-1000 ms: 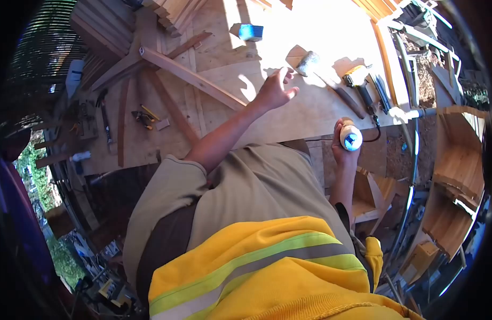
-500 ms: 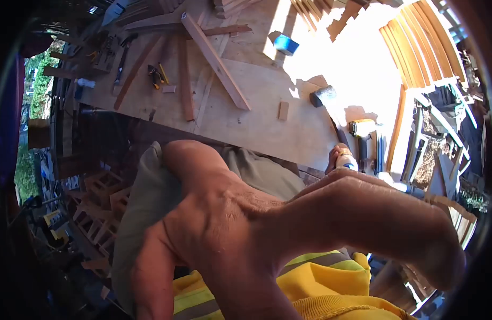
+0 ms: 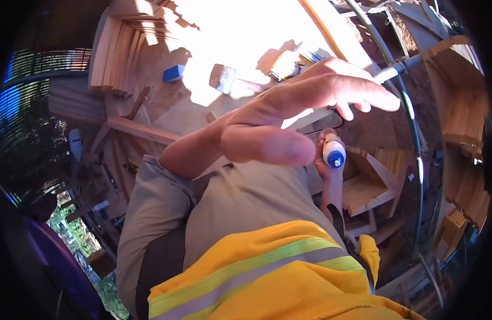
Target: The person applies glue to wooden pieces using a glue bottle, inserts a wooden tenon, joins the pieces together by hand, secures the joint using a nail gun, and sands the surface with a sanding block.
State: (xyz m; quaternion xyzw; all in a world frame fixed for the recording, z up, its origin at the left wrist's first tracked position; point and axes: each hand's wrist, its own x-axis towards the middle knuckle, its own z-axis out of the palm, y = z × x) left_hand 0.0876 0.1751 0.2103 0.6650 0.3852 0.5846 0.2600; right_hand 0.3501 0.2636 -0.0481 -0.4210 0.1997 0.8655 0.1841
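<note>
My left hand (image 3: 304, 101) is raised close to the camera, thumb and fingers apart, with nothing in it. Lower on the right, my right hand (image 3: 326, 166) is wrapped round a white bottle (image 3: 331, 145) with a blue cap, which points toward me. Past my left hand, a mallet (image 3: 224, 78) rests on the sunlit workbench (image 3: 174, 109). A yellow and black power tool (image 3: 284, 65) lies beyond my left fingers, partly hidden by glare.
A small blue block (image 3: 173, 73) sits on the bench near stacked wooden strips (image 3: 118, 53). A long wooden bar (image 3: 142, 129) lies to the left. Wooden boxes (image 3: 369, 186) stand at the right, past which a metal pipe (image 3: 415, 125) runs.
The view has swung to the right. My left hand now appears higher and further from the camera. My right hand still holds the bottle, its blue cap now in plain sight.
</note>
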